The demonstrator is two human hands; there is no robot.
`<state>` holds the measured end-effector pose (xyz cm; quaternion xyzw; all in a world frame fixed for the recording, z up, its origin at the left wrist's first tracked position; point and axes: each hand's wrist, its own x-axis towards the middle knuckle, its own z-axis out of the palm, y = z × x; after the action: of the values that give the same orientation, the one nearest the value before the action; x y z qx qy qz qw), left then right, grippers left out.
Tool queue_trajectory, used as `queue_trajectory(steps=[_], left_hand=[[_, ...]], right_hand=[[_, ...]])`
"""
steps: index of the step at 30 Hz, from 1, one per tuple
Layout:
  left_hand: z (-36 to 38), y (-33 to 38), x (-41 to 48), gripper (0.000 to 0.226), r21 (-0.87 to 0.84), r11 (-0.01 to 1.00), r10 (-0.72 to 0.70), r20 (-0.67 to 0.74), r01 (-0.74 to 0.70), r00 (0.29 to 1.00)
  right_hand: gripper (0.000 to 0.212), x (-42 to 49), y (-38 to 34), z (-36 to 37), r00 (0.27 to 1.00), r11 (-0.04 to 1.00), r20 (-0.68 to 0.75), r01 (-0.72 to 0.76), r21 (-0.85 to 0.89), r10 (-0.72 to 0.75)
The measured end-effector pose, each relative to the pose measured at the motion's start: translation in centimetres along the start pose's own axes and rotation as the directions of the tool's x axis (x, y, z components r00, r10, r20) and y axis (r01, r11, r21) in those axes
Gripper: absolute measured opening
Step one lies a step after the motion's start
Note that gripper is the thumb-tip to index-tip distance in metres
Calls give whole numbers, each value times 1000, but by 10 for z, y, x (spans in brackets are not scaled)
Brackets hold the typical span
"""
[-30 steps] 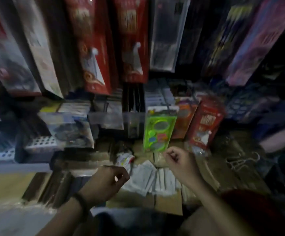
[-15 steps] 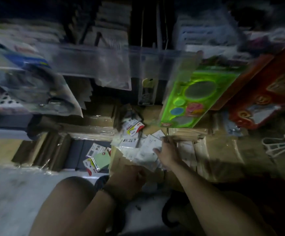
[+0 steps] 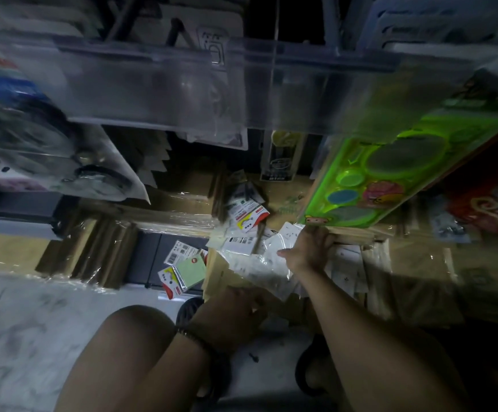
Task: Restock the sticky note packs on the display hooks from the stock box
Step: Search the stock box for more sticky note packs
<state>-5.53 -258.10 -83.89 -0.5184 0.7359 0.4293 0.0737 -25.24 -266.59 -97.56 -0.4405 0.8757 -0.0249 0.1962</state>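
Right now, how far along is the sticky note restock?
Done: no pack visibly hung in this dim view. In hand: the right hand reaches into the stock box onto the clear-wrapped packs; a grip is unclear. The left hand sits at the box's near edge. Left: those packs, plus a green pack on the floor beside the box.

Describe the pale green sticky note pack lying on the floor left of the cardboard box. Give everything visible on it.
The sticky note pack is a pale green square pad on a white backing card with red and yellow print at its lower left end. It lies flat, face up and skewed, on the dark floor panel, close beside the cardboard box. A second pack, barcode side up, lies against its upper edge. Neither the left hand nor the right hand touches it.
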Motion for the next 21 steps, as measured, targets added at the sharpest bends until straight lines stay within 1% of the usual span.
queue_trajectory(steps=[2,3,5,7,9,10,11,12,13,14,15,16,17,19,21], left_hand=[[-3,-2,1,24,-44,999,13,13,-13,1000],[-4,-2,0,24,-39,999,4,28,-3,1000],[-5,-5,1,26,-26,999,24,9,-23,1000],[-5,-7,4,30,-4,1000,6,-14,-6,1000],[-4,-9,7,34,10,1000,-17,-52,17,998],[-3,-10,7,40,11,1000,-7,-81,8,997],[-1,-11,6,50,9,1000,8,-121,-7,993],[2,-12,6,65,17,1000,12,-178,-9,984],[5,-11,7,81,64,998,6,-243,10,970],[10,-10,7,95,141,990,24,-302,20,953],[17,-7,9,105,227,974,53,-332,26,942],[24,-2,9,111,307,952,97,-340,13,935],[31,3,7,112,360,933,137,-340,-5,930],[37,14,-1,105,398,916,198,-336,-52,921],[36,21,-13,88,324,933,263,-320,-156,910]], right_hand=[[89,0,2,-5,1000,989,3,-23,149,23],[80,0,4,-8,999,971,17,-42,234,39],[65,-1,7,-18,997,926,53,-79,368,64],[57,-2,13,-27,990,869,118,-122,479,74],[60,2,25,-33,980,781,190,-166,602,62],[55,0,30,-38,975,729,213,-186,659,57],[43,-7,35,-44,975,693,214,-188,696,50],[31,-18,37,-52,976,666,212,-191,721,50],[24,-38,36,-66,977,648,203,-193,737,60],[23,-63,35,-82,981,623,181,-183,761,67],[21,-84,38,-91,983,598,169,-176,782,68],[17,-105,39,-98,985,559,163,-169,812,60],[14,-125,39,-104,986,512,159,-163,843,53],[12,-155,40,-111,990,441,140,-138,887,29],[13,-179,40,-118,984,351,178,-165,922,-4]])
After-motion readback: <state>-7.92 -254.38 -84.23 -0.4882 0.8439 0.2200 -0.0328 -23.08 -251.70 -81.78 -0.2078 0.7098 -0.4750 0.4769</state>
